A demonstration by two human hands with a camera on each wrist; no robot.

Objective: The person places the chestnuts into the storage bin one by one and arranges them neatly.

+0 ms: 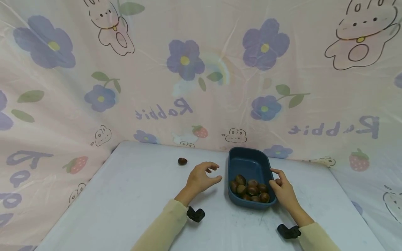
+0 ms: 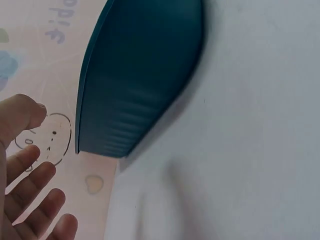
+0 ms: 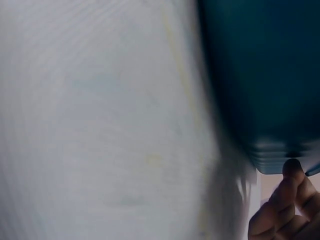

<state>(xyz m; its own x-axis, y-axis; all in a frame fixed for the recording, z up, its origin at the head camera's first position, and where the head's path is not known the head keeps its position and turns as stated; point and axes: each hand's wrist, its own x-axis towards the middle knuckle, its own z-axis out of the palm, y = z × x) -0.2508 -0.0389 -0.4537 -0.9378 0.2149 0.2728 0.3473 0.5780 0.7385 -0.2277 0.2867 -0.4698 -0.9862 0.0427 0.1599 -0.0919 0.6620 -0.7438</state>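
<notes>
A dark blue rectangular box point(image 1: 248, 168) stands on the white table. Several brown chestnuts point(image 1: 252, 190) lie heaped in its near end. At the box's right side, my right hand point(image 1: 285, 191) grips the rim, thumb on the edge and other fingers along the outer wall. Blurred fingers point(image 3: 284, 200) show beside that wall in the right wrist view. My left hand point(image 1: 201, 178) hovers left of the box, apart from it, thumb and fingers spread with nothing between them. Its loosely bent fingers point(image 2: 37, 200) appear in the left wrist view.
One loose chestnut point(image 1: 182, 161) lies on the table point(image 1: 125, 188) toward the back, beyond my left hand. A printed cloth point(image 1: 213, 97) with flowers and rabbits hangs behind and beside the table. Black wrist cameras point(image 1: 195, 214) sit at both sleeves.
</notes>
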